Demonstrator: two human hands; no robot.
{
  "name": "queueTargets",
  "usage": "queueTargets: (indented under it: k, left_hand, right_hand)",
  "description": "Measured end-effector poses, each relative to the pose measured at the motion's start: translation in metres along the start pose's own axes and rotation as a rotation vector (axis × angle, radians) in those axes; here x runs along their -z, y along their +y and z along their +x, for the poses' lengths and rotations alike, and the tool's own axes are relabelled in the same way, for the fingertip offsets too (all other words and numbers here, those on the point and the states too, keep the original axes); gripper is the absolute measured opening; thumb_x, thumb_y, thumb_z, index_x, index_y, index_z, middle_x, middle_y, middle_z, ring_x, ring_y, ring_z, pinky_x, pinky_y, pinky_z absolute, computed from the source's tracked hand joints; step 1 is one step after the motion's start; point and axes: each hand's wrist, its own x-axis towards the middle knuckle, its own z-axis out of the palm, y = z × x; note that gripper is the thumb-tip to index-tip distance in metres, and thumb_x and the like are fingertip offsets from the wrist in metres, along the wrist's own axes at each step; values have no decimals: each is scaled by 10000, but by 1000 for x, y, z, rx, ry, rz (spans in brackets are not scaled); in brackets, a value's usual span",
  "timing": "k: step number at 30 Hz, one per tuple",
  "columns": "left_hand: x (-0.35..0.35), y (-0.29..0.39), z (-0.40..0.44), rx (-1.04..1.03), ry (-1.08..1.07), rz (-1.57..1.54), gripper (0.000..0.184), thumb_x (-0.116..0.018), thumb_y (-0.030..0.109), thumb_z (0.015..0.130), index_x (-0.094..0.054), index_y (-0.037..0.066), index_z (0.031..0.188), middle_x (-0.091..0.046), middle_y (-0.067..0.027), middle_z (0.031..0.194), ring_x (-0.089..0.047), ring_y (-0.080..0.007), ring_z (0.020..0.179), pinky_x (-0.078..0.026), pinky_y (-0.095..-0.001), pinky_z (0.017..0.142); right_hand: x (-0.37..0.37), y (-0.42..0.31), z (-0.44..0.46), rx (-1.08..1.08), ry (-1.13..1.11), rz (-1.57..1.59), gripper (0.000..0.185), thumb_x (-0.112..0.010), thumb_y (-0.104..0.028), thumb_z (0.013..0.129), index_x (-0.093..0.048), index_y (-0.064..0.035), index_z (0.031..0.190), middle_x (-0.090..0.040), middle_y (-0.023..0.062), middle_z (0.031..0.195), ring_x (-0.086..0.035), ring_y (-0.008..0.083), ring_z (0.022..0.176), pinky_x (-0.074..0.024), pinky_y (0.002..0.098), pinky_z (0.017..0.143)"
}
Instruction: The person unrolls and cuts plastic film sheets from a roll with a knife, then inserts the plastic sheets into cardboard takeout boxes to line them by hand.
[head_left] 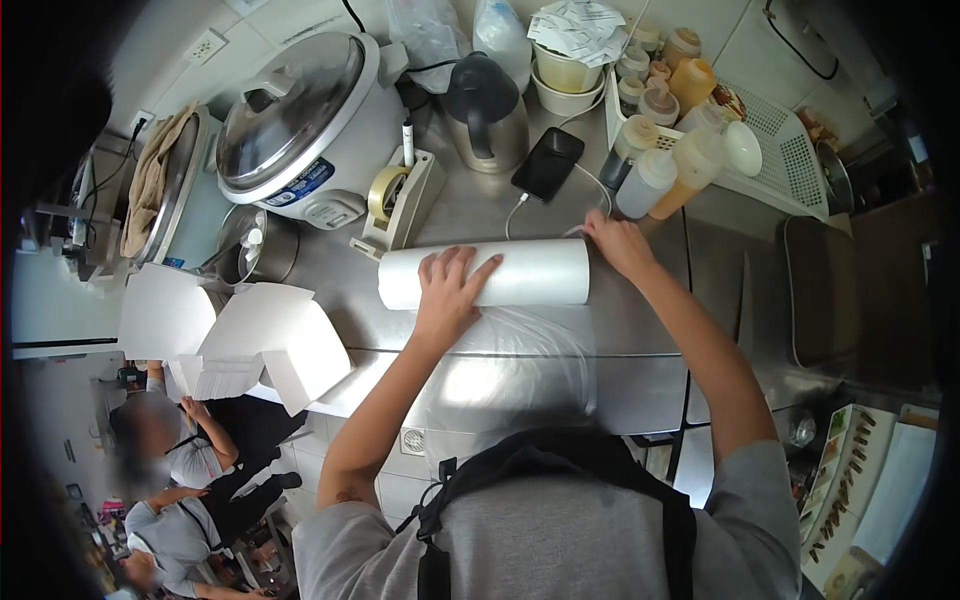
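Observation:
A roll of clear plastic bags or film [535, 272] lies crosswise on the steel counter, with a loose sheet [510, 365] trailing from it over the front edge toward my body. My left hand [452, 290] rests on top of the roll, its fingers spread. Just past the roll's right end, my right hand [618, 243] has its fingers closed on a thin white charging cable [604, 190]. That cable loops near a black phone [549, 165], which lies behind the roll. A tape dispenser [400, 205] stands behind the roll's left end.
A large rice cooker [300, 120] and a kettle [487, 115] stand at the back. Squeeze bottles [646, 183] and a white basket [770, 130] are at the back right. White takeout boxes [275, 340] overhang the counter's left front. Two people [190, 480] are beyond, lower left.

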Motion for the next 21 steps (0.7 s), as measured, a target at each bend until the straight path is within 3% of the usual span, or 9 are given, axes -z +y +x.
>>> queueTargets:
  k: [5, 8, 11, 14, 15, 18, 21]
  left_hand:
    - [-3, -11, -9, -71, 17, -12, 1010, -847, 101, 506, -445, 292, 1413, -436, -106, 1326, -406, -309, 1263, -292, -540, 1053]
    - [0, -13, 3, -80, -16, -32, 1026, -851, 108, 508, -428, 291, 1425, -438, -106, 1328, -408, -309, 1261, -294, -532, 1057]
    - [0, -14, 28, -97, -36, -56, 1041, -853, 116, 507, -413, 289, 1434, -442, -104, 1326, -414, -305, 1257, -297, -522, 1060]
    - [-8, -18, 56, -160, -8, -23, 1048, -852, 129, 511, -398, 290, 1442, -448, -95, 1320, -423, -292, 1250, -306, -510, 1062]
    - [-13, -19, 66, -187, 13, 7, 1050, -852, 132, 512, -394, 290, 1444, -449, -93, 1319, -423, -290, 1250, -309, -509, 1062]
    - [-26, -24, 96, -241, 80, 62, 1063, -855, 149, 508, -380, 291, 1448, -454, -86, 1313, -427, -283, 1243, -317, -509, 1061]
    - [-28, -25, 121, -235, 52, 41, 1069, -864, 160, 506, -377, 292, 1448, -460, -84, 1306, -437, -278, 1227, -320, -512, 1052]
  right_hand:
    - [28, -32, 68, -126, 355, 10, 203, -511, -277, 987, -513, -75, 1005, -619, 170, 616, -652, 368, 596, -499, 471, 504]
    - [63, -45, 114, -526, 274, 450, 252, -496, -297, 990, -508, -48, 1029, -659, 171, 679, -669, 308, 569, -527, 449, 526]
    - [55, -45, 144, -782, 343, 1127, 255, -488, -264, 992, -530, -20, 1052, -677, 181, 758, -685, 259, 593, -537, 398, 517]
    - [24, -31, 171, -571, 397, 932, 242, -545, -238, 953, -566, -12, 1036, -691, 184, 835, -707, 257, 708, -558, 365, 606]
    - [-2, -4, 188, -429, 462, 531, 228, -603, -190, 895, -592, -5, 1028, -705, 146, 855, -708, 259, 822, -557, 362, 722]
    - [24, -19, 202, -326, 552, 476, 250, -625, -162, 846, -612, -7, 1042, -709, 134, 911, -698, 275, 890, -537, 379, 814]
    - [43, -24, 217, -182, 592, 577, 267, -614, -154, 843, -623, -14, 1070, -703, 150, 963, -695, 293, 880, -536, 378, 805]
